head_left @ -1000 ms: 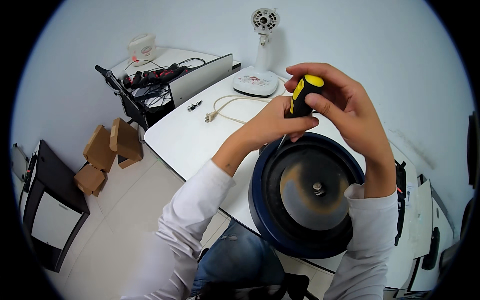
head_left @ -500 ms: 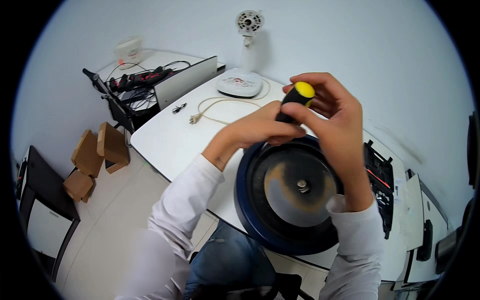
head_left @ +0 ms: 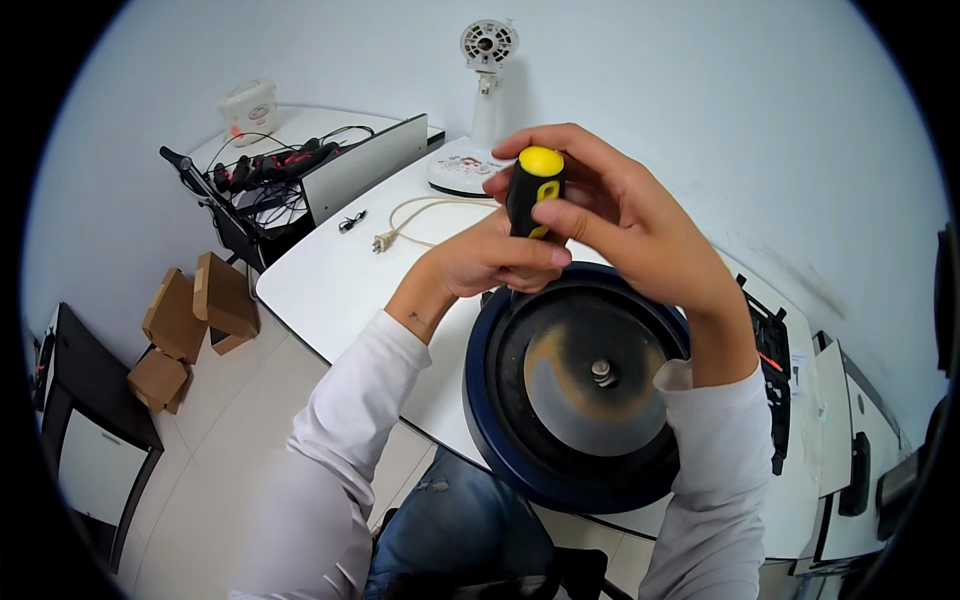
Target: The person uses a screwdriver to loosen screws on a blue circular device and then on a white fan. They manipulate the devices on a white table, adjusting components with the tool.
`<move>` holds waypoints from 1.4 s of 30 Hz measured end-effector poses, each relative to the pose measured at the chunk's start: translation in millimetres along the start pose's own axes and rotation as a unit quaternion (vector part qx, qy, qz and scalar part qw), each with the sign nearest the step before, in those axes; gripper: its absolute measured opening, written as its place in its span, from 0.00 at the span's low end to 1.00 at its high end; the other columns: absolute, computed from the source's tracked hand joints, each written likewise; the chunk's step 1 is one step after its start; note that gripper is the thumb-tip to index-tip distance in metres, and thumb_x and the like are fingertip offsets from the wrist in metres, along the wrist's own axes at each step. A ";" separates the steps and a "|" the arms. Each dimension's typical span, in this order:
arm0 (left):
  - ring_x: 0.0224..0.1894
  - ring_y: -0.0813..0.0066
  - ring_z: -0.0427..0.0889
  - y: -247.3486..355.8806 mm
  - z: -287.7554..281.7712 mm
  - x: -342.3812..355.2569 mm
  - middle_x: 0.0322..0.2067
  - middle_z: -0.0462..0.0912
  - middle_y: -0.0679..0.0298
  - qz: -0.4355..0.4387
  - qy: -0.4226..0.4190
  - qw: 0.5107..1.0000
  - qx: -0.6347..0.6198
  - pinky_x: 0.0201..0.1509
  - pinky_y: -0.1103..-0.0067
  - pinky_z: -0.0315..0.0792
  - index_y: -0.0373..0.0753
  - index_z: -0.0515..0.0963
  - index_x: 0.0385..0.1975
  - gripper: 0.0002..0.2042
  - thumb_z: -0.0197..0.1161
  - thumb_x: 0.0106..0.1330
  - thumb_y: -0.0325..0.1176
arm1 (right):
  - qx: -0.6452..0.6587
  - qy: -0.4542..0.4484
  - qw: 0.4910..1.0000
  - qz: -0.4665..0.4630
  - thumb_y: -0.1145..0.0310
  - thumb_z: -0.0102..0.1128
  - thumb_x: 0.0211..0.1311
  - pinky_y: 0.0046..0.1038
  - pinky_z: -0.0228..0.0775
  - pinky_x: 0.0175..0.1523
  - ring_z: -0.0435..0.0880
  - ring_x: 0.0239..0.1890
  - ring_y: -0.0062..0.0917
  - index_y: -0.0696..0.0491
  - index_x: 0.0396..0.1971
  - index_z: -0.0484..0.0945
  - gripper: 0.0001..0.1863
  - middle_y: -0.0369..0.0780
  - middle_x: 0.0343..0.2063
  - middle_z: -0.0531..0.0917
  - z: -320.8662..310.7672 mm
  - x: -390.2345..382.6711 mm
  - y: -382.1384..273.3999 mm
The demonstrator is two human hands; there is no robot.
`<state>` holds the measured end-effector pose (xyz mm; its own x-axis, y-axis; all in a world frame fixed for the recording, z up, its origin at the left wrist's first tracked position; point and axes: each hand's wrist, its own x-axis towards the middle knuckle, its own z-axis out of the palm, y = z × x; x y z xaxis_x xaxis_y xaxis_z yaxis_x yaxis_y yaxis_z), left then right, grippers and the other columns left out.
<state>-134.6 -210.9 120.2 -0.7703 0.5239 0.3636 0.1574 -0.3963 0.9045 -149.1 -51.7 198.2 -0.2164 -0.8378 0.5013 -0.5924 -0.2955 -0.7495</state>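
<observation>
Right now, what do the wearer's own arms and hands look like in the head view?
Left hand and right hand: no gloves. Left sleeve and right sleeve: long, plain white, creased, ending short of the hands. Small dark mark between left sleeve and left hand, too small to make out.

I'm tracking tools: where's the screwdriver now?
In the head view, the screwdriver is slightly right of upper centre, held by the left hand and right hand, near the far rim of the round blue part.

I hold a black-and-yellow screwdriver (head_left: pixel 541 180) nearly upright, handle up. The round dark-blue housing (head_left: pixel 585 410), brown-stained grey at its centre, lies at the table's (head_left: pixel 335 275) near edge.
</observation>
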 end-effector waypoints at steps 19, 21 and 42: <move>0.17 0.88 0.63 -1.5 23.2 11.2 0.15 0.68 0.71 0.031 0.164 0.976 0.137 0.18 0.86 0.56 0.36 0.70 0.22 0.05 0.59 0.53 0.29 | -0.196 0.266 0.944 -0.020 0.68 0.69 0.44 0.19 0.69 0.38 0.77 0.29 0.19 0.57 0.32 0.67 0.20 0.38 0.25 0.77 18.7 -8.3 4.0; 0.13 0.90 0.59 1.2 23.6 11.4 0.13 0.64 0.74 0.003 0.097 0.992 0.082 0.16 0.88 0.49 0.39 0.69 0.22 0.05 0.59 0.53 0.28 | -0.189 0.288 0.939 -0.014 0.68 0.70 0.43 0.18 0.68 0.35 0.74 0.26 0.18 0.57 0.30 0.65 0.21 0.37 0.22 0.74 20.3 -11.6 3.1; 0.64 0.62 0.54 -61.6 49.2 -133.5 0.61 0.56 0.54 -0.059 0.348 0.917 0.183 0.65 0.70 0.51 0.39 0.48 0.64 0.37 0.58 0.59 0.46 | 0.029 0.551 0.834 -0.014 0.64 0.47 0.65 0.11 0.49 0.12 0.59 0.16 0.07 0.53 0.47 0.66 0.14 0.31 0.23 0.64 -61.8 -207.8 -109.7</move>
<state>-11.1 -219.2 26.9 -0.9833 -0.1127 0.1425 0.1459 -0.0217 0.9891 -87.2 183.2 202.9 -0.8037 0.0913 0.5879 -0.5777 -0.3560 -0.7345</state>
